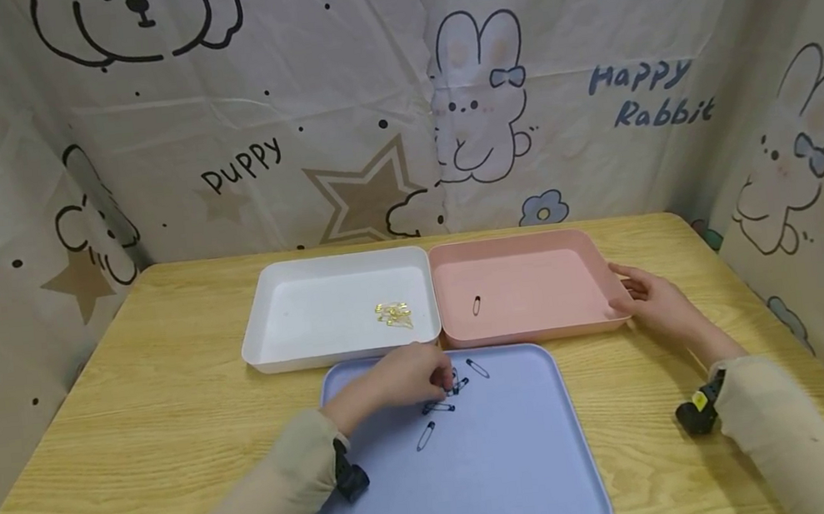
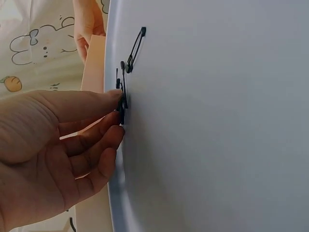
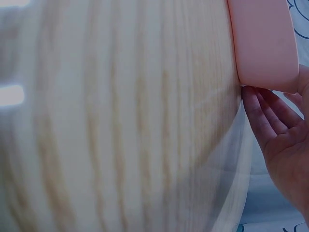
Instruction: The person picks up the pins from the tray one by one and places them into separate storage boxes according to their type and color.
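Note:
Over the far part of the blue tray (image 1: 509,464), my left hand (image 1: 413,374) pinches a black safety pin (image 2: 121,99) between thumb and index finger. Other black pins lie close around the fingertips, partly hidden by the hand. Nearby on the tray are single loose pins, one black safety pin (image 1: 426,436) closer to me and another black safety pin (image 1: 478,368) farther back. My right hand (image 1: 658,302) holds the pink tray (image 1: 536,286) at its right end, thumb over the rim and fingers along the outer wall. One dark safety pin (image 1: 477,306) lies inside that tray.
A white tray (image 1: 320,317) stands against the pink tray's left side, with a small heap of gold safety pins (image 1: 394,314) at its right. All three trays are on a wooden table (image 1: 171,400). A printed curtain (image 1: 334,89) hangs behind and at both sides.

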Action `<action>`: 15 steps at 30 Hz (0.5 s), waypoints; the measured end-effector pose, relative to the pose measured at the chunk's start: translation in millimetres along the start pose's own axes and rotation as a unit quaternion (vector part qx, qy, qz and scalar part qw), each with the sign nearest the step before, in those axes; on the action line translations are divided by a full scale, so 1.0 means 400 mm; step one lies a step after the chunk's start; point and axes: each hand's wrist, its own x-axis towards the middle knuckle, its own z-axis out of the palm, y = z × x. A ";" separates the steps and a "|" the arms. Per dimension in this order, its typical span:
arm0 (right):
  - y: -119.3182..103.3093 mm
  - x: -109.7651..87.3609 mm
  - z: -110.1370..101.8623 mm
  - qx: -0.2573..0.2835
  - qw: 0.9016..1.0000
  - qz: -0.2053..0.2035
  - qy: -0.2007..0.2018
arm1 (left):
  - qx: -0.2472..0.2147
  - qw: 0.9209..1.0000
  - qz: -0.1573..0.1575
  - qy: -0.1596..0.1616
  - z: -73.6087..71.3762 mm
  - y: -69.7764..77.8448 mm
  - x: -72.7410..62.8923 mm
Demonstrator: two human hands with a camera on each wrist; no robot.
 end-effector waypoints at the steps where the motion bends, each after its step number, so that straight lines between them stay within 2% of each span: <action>1: 0.000 0.000 0.000 0.001 1.000 0.000 0.000 | 0.000 1.000 0.001 0.001 0.001 0.000 0.000; 15: -0.006 0.000 -0.002 -0.001 1.000 -0.002 -0.003 | -0.015 0.999 0.027 0.011 0.000 -0.001 -0.003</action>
